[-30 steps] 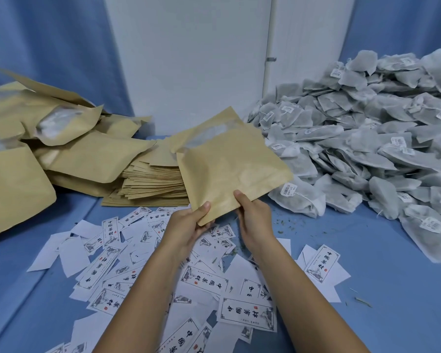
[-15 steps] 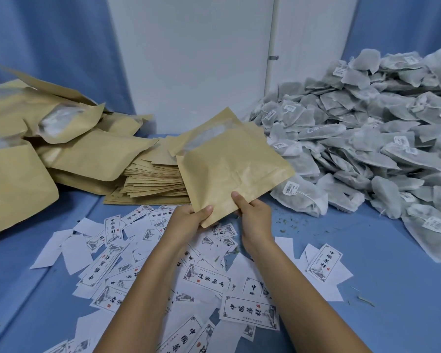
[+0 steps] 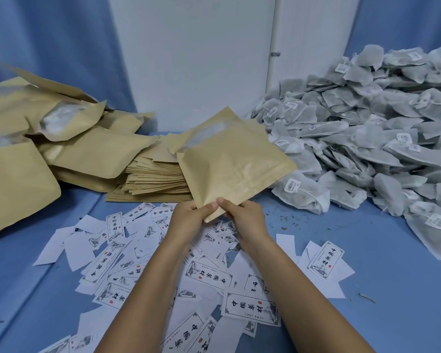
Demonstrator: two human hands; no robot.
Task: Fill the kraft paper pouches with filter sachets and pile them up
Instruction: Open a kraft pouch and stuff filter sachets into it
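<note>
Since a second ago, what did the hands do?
The left hand and right hand slid together along the kraft pouch, now pinching its near corner, thumbs almost touching. The pouch stayed raised; sachet heap, pouch stack and labels unchanged.

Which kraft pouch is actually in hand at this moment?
The centre pouch, pinched at its near corner by the left hand and right hand. The rest lie in the flat stack behind it or the puffy pile at left.

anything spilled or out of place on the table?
Yes. Loose herb-like flecks are scattered on the blue table beside the sachet heap, as if something leaked. Printed labels lie strewn, some face down. The held kraft pouch looks intact.
</note>
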